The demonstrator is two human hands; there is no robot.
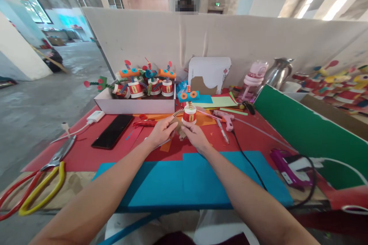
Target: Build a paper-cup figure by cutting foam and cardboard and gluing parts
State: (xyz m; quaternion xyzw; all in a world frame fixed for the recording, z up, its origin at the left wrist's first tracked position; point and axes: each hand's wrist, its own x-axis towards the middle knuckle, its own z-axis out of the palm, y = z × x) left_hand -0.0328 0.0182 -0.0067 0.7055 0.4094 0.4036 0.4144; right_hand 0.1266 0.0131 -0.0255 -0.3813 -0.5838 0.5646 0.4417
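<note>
Between my two hands is a small brown cardboard piece (178, 127). My left hand (162, 132) pinches its left side, and my right hand (195, 136) has its fingers closed on the right side. Just behind them stands a paper-cup figure (189, 115) with a red band, a blue tube head (188, 96) with orange ring eyes, and a coiled paper arm reaching left toward my left hand. Orange paper scraps (165, 146) lie under and beside the hands on the red table covering (155, 155).
A white box (135, 106) with several similar figures stands back left. A phone (112, 131) and big scissors (57, 160) lie left. To the right are a pink glue gun (225, 118) with its cord, a purple power strip (290, 168) and a green board (304, 134).
</note>
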